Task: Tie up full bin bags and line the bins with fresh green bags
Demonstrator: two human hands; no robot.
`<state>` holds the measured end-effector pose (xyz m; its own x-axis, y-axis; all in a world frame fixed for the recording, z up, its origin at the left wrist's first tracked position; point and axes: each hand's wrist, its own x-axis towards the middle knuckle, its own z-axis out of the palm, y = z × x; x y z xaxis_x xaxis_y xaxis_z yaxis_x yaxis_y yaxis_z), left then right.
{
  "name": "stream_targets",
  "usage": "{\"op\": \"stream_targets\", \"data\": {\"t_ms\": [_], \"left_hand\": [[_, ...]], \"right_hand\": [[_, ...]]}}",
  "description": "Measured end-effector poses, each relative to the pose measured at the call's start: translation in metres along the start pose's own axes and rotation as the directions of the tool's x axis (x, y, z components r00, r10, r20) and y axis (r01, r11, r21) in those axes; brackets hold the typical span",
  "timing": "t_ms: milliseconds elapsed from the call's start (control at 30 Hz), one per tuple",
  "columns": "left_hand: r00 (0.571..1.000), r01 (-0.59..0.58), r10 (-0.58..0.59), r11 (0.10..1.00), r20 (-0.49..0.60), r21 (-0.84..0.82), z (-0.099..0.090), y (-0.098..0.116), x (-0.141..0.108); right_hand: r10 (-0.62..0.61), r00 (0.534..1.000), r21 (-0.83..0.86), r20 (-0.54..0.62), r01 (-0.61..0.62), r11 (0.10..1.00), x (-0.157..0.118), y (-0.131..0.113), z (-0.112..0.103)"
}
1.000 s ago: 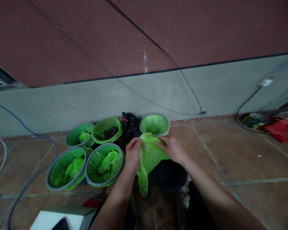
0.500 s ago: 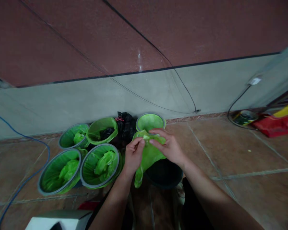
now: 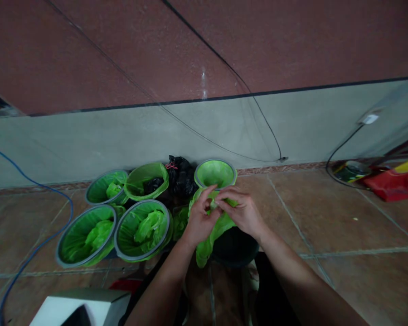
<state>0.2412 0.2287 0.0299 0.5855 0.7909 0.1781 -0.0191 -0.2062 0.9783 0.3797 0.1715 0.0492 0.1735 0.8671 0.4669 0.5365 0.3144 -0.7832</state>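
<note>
My left hand [image 3: 203, 215] and my right hand [image 3: 242, 209] meet in front of me, their fingertips pinching the edge of a green plastic bag [image 3: 206, 246]. The thin bag hangs down below the fingers, its lower part crumpled. Under the right hand stands a dark bin [image 3: 236, 251] with its mouth up, partly covered by the hand and the bag. Just behind, near the wall, is a small bin with a green liner and grey rim [image 3: 215, 173].
To the left stand several green-lined bins [image 3: 143, 231], with a tied black bag [image 3: 183, 176] by the wall. A blue hose [image 3: 70, 213] crosses the floor at left. A white box [image 3: 88, 301] is at lower left, a red dustpan [image 3: 392, 184] far right.
Both hands have drawn together, the left moving rightward to the right fingertips on the bag's edge. The bag now hangs bunched and narrower. The view has shifted slightly.
</note>
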Motion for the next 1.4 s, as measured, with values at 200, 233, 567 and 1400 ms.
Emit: {"op": "stream_targets", "data": {"t_ms": [200, 233, 567, 1400], "left_hand": [[0.991, 0.136, -0.135, 0.989, 0.016, -0.059, -0.002, -0.003, 0.004], [0.985, 0.174, -0.173, 0.983, 0.016, -0.058, -0.002, -0.005, 0.004], [0.95, 0.268, -0.31, 0.865, 0.033, 0.424, -0.019, -0.019, 0.005], [0.948, -0.053, -0.226, 0.584, 0.225, 0.81, -0.068, -0.022, -0.011]], "right_hand": [[0.104, 0.987, -0.037, -0.119, -0.109, 0.993, -0.002, 0.006, -0.009], [0.127, 0.978, -0.032, -0.166, -0.134, 0.99, -0.002, 0.008, -0.01], [0.161, 0.85, 0.123, -0.501, -0.115, 0.986, 0.007, 0.022, -0.029], [0.251, 0.336, 0.257, -0.908, -0.026, 0.966, 0.004, 0.07, -0.109]]}}
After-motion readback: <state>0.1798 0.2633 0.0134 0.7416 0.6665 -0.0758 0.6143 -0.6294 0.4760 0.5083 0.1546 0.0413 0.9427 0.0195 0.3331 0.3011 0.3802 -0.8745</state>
